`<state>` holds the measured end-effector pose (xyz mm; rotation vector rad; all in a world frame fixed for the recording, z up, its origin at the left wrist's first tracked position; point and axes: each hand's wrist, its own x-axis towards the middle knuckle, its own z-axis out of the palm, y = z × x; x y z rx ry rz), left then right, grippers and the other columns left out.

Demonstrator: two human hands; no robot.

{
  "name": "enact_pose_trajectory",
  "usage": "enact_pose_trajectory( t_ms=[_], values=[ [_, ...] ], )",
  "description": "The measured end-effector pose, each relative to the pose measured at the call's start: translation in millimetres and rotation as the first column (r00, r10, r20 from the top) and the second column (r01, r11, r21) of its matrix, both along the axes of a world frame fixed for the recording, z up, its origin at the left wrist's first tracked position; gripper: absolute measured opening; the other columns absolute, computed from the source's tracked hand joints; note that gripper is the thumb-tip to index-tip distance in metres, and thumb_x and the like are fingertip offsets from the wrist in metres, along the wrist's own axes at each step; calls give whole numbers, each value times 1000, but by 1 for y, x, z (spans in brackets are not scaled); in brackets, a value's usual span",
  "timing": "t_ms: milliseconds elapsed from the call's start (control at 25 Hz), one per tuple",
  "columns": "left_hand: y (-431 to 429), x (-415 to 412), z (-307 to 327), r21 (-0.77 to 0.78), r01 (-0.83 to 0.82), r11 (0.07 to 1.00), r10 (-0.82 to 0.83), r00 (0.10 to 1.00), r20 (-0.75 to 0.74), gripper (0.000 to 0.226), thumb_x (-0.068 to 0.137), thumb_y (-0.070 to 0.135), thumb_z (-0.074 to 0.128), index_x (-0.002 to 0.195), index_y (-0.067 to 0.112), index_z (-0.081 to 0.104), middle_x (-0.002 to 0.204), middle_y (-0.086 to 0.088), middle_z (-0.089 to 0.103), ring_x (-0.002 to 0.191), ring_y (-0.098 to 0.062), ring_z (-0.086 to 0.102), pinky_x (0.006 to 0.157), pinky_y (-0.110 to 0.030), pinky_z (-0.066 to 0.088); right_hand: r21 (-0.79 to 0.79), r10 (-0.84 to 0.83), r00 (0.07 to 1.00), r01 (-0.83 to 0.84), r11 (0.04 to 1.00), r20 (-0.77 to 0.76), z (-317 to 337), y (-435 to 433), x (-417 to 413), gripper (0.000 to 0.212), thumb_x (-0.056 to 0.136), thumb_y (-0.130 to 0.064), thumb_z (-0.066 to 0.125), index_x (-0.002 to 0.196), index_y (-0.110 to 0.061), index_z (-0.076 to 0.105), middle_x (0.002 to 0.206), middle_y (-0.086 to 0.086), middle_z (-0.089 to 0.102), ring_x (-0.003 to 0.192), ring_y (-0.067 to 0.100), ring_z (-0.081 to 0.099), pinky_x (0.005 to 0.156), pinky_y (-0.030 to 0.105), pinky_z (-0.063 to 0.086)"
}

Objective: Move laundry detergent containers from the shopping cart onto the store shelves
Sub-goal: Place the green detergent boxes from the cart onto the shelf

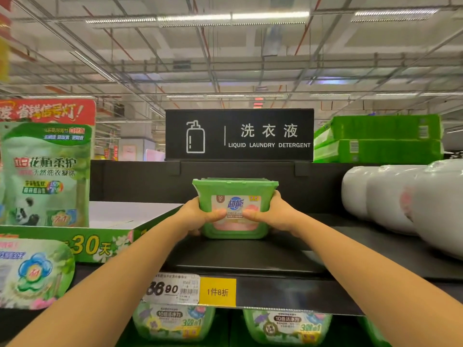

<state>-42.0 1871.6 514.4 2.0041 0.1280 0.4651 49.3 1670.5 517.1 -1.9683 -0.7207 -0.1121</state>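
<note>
The green detergent pod box (235, 194) stands upright at the middle of the black top shelf (250, 256), below the "Liquid Laundry Detergent" sign (239, 135). The left grip (198, 216) and right grip (273, 216) hold its two sides, thumbs on the front label and fingers hidden behind. Base-to-shelf contact cannot be determined, and the small label print is blurred.

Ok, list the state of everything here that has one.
green pod tub, upright, lid shut, held at the top shelf; touching it or not, cannot tell.
left hand, grips the tub's left side.
right hand, grips the tub's right side.
green pouch, standing upright in the display tray.
lower tubs, upright, side by side.
</note>
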Motion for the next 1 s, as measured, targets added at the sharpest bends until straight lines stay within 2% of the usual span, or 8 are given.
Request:
enact_pose_trajectory(
  t_ms=[160, 280, 400, 520, 640, 760, 920, 1000],
  values=[
    [2, 10, -1, 4, -8, 1000, 8, 1000, 8, 27, 80, 35, 74, 92, 35, 50, 91, 13, 58, 87, -13, 54, 61, -28, 45, -36, -25, 1000, 25, 999, 13, 1, 6, 8, 100, 69, -40, 84, 142, -11, 22, 126, -3, 49, 117, 18, 51, 99, 38, 47],
    [4, 14, -2, 16, -9, 1000, 8, 999, 31, 28, 80, 36, 75, 92, 34, 49, 92, 13, 59, 80, -6, 54, 58, -25, 43, -23, -39, 998, 40, 999, 41, -2, 8, 15, 100, 68, -41, 84, 142, -11, 25, 133, 1, 50, 121, 21, 52, 103, 39, 46],
    [6, 15, -6, 48, -19, 999, 16, 998, 69, 37, 79, 39, 75, 106, 30, 50, 107, 6, 62, 94, -14, 59, 61, -26, 47, 13, -69, 995, 68, 998, 67, -6, 7, 18, 98, 64, -44, 86, 139, -12, 31, 132, 2, 54, 119, 21, 55, 102, 39, 47],
    [7, 14, -9, 93, -32, 995, 23, 995, 100, 46, 78, 44, 74, 115, 26, 54, 118, 2, 65, 106, -21, 61, 67, -28, 50, 68, -81, 996, 78, 995, 41, -7, 5, 16, 94, 57, -44, 89, 131, -15, 38, 124, -1, 58, 109, 16, 58, 93, 36, 52],
    [8, 10, -8, 101, -58, 993, 45, 992, 118, 52, 77, 46, 75, 119, 23, 56, 119, 1, 66, 103, -19, 62, 65, -27, 49, 86, -89, 996, 88, 992, 14, -5, 1, 10, 86, 55, -46, 90, 121, -20, 41, 118, -4, 60, 103, 15, 59, 80, 34, 55],
    [7, 5, -8, 99, -46, 994, 37, 995, 90, 49, 75, 48, 75, 115, 25, 57, 113, 3, 66, 95, -14, 63, 62, -26, 49, 65, -108, 994, 107, 992, 24, -6, 0, 1, 82, 59, -46, 88, 122, -18, 45, 122, -1, 60, 100, 13, 57, 79, 28, 50],
    [3, -5, -7, 75, -134, 988, 127, 988, 84, 47, 77, 39, 77, 112, 10, 67, 109, -6, 71, 98, -21, 65, 89, -40, 54, -25, -200, 978, 201, 979, 53, -3, -12, -15, 69, 67, -52, 81, 116, -13, 52, 109, 5, 63, 92, 18, 62, 73, 35, 55],
    [-1, -20, -5, 122, -247, 961, 232, 965, 123, 39, 83, 32, 72, 114, 7, 67, 108, -8, 70, 98, -23, 64, 92, -42, 53, 34, -262, 962, 261, 965, 72, -3, -26, -30, 54, 73, -43, 79, 109, -8, 58, 102, 9, 67, 89, 23, 66, 77, 39, 55]
  ],
)
